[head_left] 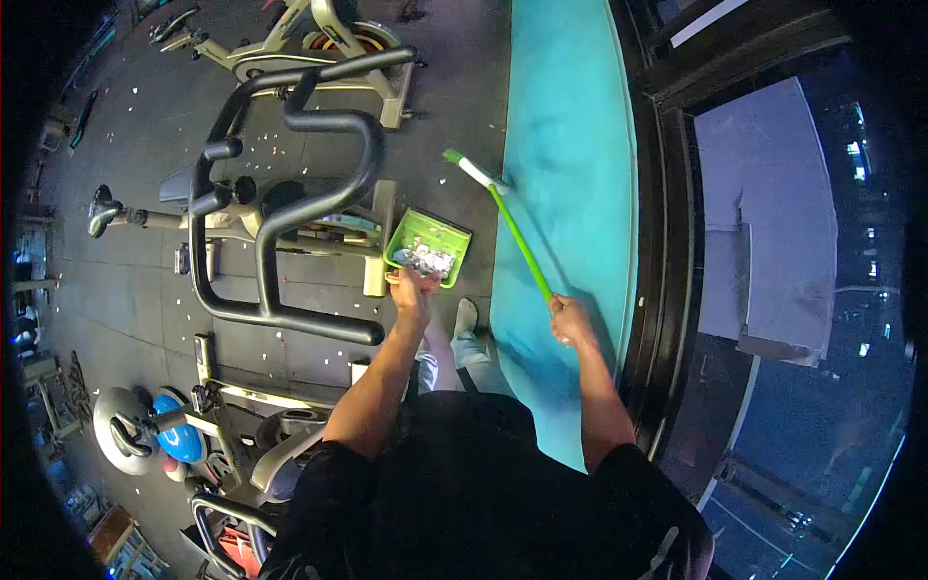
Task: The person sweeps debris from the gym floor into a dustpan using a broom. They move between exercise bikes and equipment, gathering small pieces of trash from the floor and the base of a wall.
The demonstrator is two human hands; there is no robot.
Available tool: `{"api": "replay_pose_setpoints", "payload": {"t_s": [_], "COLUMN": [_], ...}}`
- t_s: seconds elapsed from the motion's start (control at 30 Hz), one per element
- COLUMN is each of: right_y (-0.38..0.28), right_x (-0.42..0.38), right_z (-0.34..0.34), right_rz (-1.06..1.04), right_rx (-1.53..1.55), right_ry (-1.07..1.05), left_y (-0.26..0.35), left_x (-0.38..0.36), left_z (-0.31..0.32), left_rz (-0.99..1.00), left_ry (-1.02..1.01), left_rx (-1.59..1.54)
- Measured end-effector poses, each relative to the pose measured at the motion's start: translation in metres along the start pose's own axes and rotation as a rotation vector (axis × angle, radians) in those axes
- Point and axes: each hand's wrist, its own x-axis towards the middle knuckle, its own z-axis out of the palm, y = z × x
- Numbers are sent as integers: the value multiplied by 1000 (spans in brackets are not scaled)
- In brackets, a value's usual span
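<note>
My left hand (pixel 412 296) is closed at the near edge of a green dustpan (pixel 422 225), gripping it. White and pinkish scraps (pixel 430 259) lie heaped in the pan. In my right hand (pixel 572 321), fingers wrapped round its green stick, is a broom (pixel 520 236). Its white head with green bristles points away from me, toward the upper left, by the edge of the turquoise strip. A gap of floor separates the bristles from the dustpan.
An exercise bike (pixel 372 159) with thick black handlebars stands close left of the dustpan. Another bike (pixel 290 58) is farther off. Small scraps dot the dark floor (pixel 126 300). A turquoise strip (pixel 570 126) runs along the dark-framed window at right. A blue ball (pixel 180 430) lies lower left.
</note>
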Motion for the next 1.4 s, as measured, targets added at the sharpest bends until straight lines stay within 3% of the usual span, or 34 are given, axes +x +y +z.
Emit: {"api": "replay_pose_setpoints", "payload": {"t_s": [0.17,0.27,0.33,0.43,0.73,0.9,1.03,1.1,1.2,1.3,1.4], "right_y": [-26,-35,-68,-95,-226,-216,-192,-189,-178,-166,-204], "right_x": [-8,11,15,81,305,382,360,312,270,304,317], "right_z": [-3,-3,-7,-7,-39,-21,-14,-19,-25,-34,-67], "right_rz": [11,-45,-31,-114,-131,-116,-12,-116,-54,-116,-164], "right_rx": [279,324,267,268,-47,-119,36,158,345,237,103], "right_ry": [44,-2,-5,48,25,60,-162,-44,-2,47,12], "left_y": [9,10,7,1,-9,-11,-7,-9,-11,-9,-7], "left_x": [-22,-25,-28,-19,36,53,67,73,70,70,73], "left_z": [-31,-24,-20,-1,130,154,163,162,160,154,158], "left_rz": [54,45,51,64,109,48,83,105,79,89,84], "left_ry": [-195,-72,-117,-149,124,155,141,64,216,221,282], "left_rx": [29,28,2,-38,180,250,220,216,235,228,239]}}
